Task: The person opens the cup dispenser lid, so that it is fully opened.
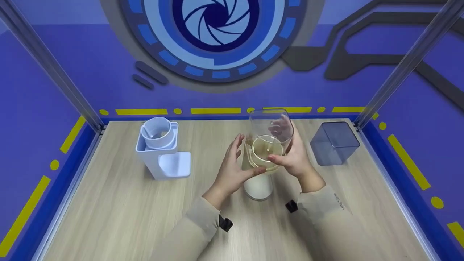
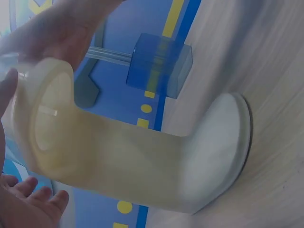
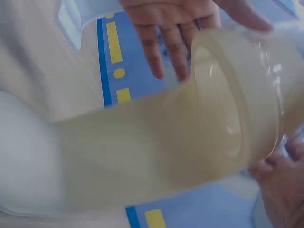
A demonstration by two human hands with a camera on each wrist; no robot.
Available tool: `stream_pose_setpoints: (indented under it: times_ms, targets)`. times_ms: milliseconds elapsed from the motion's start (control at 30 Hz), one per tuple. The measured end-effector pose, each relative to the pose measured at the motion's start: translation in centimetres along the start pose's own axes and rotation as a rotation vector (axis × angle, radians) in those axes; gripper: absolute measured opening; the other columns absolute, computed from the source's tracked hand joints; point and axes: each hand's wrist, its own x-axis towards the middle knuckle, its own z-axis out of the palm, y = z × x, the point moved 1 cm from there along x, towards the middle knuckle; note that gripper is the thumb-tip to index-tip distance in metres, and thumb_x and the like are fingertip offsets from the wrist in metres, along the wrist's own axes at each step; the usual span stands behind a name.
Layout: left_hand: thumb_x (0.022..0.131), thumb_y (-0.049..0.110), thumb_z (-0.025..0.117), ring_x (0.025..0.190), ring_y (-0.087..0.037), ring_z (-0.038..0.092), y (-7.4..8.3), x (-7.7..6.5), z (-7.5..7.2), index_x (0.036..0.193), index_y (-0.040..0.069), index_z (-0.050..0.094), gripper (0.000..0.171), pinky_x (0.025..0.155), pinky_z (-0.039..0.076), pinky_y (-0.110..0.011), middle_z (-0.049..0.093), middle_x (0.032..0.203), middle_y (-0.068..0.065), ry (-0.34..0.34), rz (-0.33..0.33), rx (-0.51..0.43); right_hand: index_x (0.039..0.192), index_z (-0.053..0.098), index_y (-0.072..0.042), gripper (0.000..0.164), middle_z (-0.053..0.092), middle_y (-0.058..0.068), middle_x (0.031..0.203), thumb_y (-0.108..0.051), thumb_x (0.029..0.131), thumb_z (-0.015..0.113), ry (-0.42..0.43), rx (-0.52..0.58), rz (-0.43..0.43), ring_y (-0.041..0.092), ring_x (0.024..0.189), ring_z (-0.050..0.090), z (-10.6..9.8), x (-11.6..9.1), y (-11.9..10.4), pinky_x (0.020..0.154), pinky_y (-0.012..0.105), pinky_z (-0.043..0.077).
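Observation:
A clear rounded tumbler sits at the ring of a cream stand, whose round base rests on the table. My right hand grips the tumbler from the right, thumb in front and fingers behind its clear wall. On the other side my left hand is held with its fingers straight and apart from the wall. Its thumb lies close to the front of the ring; whether it touches cannot be told. In the right wrist view the stand's ring shows large between both hands.
A white holder with a white cup in its top stands at the left. Toward the right is a smoky clear square container. Blue panels and metal posts bound the wooden table.

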Motion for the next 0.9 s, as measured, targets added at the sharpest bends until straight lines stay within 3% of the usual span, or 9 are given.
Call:
stream_pose_setpoints:
  times_ms: [167,333,400,500,633,800,900]
  targets:
    - [0.076,0.05,0.107,0.177,-0.027,0.024,-0.9,0.6,-0.4,0.184,0.02,0.013,0.146,0.146,0.029,-0.044,0.023,0.19,0.0,-0.069,-0.038,-0.003,0.174,0.038,-0.009,0.124,0.062,0.007,0.158,-0.042,0.077,0.107,-0.156,0.157,-0.06,0.026,0.143,0.063,-1.0,0.9,1.2,0.131,0.036,0.05]
    - [0.076,0.04,0.108,0.178,-0.029,0.023,-1.5,1.3,-0.7,0.183,0.014,0.016,0.144,0.147,0.026,-0.044,0.022,0.191,-0.007,-0.13,-0.047,-0.04,0.175,0.04,-0.014,0.119,0.061,0.015,0.161,-0.052,0.08,0.102,-0.268,0.203,-0.092,0.027,0.148,0.063,-1.7,1.5,1.9,0.134,0.04,0.047]
    - [0.075,0.037,0.109,0.176,-0.031,0.026,-1.6,1.6,-0.8,0.182,0.011,0.02,0.141,0.146,0.027,-0.045,0.026,0.189,-0.01,-0.149,-0.053,-0.055,0.176,0.04,-0.016,0.119,0.06,0.015,0.162,-0.052,0.08,0.101,-0.307,0.235,-0.075,0.028,0.151,0.06,-1.9,1.8,2.1,0.136,0.041,0.045]
    - [0.076,0.03,0.109,0.169,-0.031,0.043,-1.7,1.9,-1.0,0.179,0.009,0.031,0.13,0.143,0.034,-0.048,0.044,0.182,-0.01,-0.184,-0.059,-0.085,0.176,0.04,-0.019,0.119,0.06,0.012,0.164,-0.052,0.08,0.101,-0.35,0.284,-0.042,0.027,0.155,0.058,-2.1,1.9,2.3,0.138,0.041,0.043]
    - [0.077,0.024,0.108,0.149,-0.026,0.065,-1.7,2.2,-1.1,0.172,0.014,0.05,0.112,0.135,0.047,-0.048,0.065,0.165,-0.004,-0.212,-0.05,-0.091,0.177,0.039,-0.018,0.12,0.06,0.009,0.165,-0.051,0.08,0.101,-0.365,0.322,-0.026,0.023,0.156,0.056,-2.1,1.9,2.4,0.139,0.04,0.04]
    - [0.074,0.021,0.109,0.138,-0.018,0.072,-1.6,2.2,-1.2,0.165,0.02,0.061,0.103,0.124,0.056,-0.04,0.074,0.154,0.003,-0.186,-0.062,-0.076,0.178,0.037,-0.022,0.119,0.053,0.006,0.172,-0.053,0.082,0.099,-0.345,0.348,0.002,0.021,0.164,0.045,-1.6,1.0,2.3,0.141,0.036,0.034]
    - [0.073,0.019,0.109,0.136,-0.017,0.073,-1.5,2.1,-1.3,0.16,0.023,0.066,0.098,0.122,0.057,-0.037,0.078,0.148,0.005,-0.168,-0.065,-0.087,0.178,0.037,-0.025,0.112,0.047,0.002,0.179,-0.054,0.087,0.096,-0.288,0.323,0.011,0.017,0.17,0.036,-1.3,0.0,2.1,0.141,0.03,0.029]
